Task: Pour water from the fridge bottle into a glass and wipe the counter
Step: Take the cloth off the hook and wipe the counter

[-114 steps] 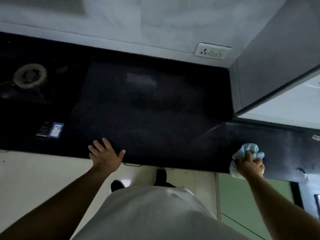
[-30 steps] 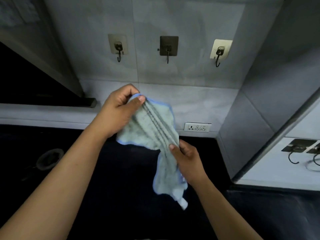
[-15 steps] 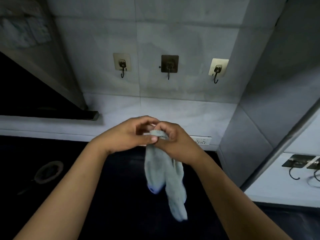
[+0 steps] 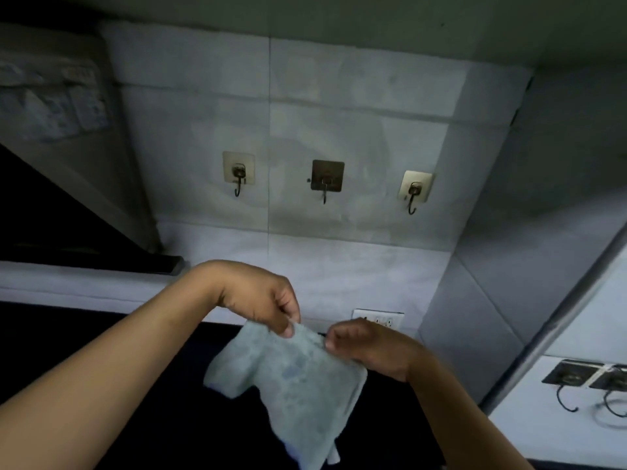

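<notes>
Both hands pinch the cloth's [image 4: 295, 371] top edge, left hand [image 4: 261, 300] and right hand [image 4: 369, 347] with fingers curled, holding it up over the dark counter [image 4: 101, 320]. Its lower end runs out of view.

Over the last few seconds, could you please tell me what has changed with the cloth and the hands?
The right hand lifted the cloth off the counter edge, and the left hand left the counter to take hold of it too. Half a second ago both hands pinched the bunched top together; now they have drawn apart, spreading its top edge. The three wall hooks remain bare.
</notes>
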